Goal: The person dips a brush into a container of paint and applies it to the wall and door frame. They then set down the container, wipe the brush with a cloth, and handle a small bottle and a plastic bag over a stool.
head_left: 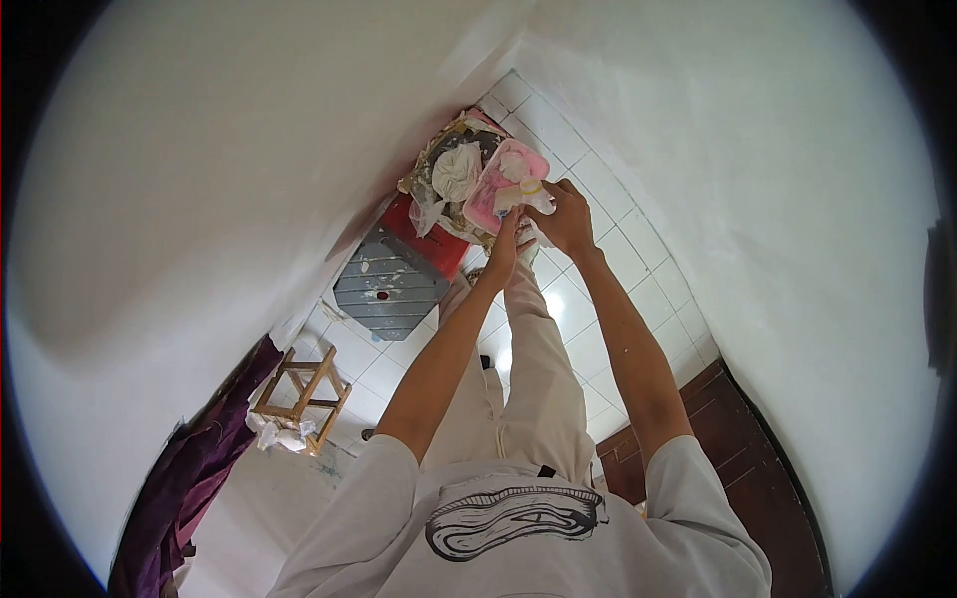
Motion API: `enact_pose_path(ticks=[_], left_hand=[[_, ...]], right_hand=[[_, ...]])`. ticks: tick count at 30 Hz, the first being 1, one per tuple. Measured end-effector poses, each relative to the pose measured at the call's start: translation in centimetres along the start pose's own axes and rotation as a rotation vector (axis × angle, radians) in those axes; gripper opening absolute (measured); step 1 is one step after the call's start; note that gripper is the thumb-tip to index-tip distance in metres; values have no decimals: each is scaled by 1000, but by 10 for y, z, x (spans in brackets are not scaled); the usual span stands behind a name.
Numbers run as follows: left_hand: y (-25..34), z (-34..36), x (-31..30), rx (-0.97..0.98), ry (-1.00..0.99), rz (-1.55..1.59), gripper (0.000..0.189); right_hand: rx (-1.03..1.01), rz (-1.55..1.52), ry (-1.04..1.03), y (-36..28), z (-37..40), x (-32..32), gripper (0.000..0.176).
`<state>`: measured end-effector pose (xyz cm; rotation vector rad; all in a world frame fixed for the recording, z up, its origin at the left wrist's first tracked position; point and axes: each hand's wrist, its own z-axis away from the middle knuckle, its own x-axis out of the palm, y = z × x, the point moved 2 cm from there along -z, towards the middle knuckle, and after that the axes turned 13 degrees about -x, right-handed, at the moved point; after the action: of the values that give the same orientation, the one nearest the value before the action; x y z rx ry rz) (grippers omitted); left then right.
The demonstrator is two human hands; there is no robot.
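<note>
hands meet at pink tray atop bucket. right hand closed on pale piece; left hand under tray, grip unclear. likely scooping filler; next needs steady tray.

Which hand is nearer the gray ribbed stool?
Left. The left hand is at the pink tub, up-right of the gray ribbed stool; the right hand lies farther right.

White short-sleeved T-shirt with black swirl print, pale trousers, bare hands.
</note>
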<state>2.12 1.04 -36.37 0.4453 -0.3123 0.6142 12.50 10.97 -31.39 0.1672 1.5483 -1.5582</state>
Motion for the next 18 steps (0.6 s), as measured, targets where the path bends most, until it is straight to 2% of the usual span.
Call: enact_pose_path(ticks=[5, 7, 18], left_hand=[[-3, -2, -3, -21, -7, -35, 69], [-4, -2, -3, -12, -36, -20, 77], [-3, 2, 2, -17, -49, -22, 82]], right_hand=[[2, 22, 1, 5, 0, 3, 53], [11, 16, -5, 4, 1, 2, 53], [34, 22, -33, -3, 1, -4, 50]])
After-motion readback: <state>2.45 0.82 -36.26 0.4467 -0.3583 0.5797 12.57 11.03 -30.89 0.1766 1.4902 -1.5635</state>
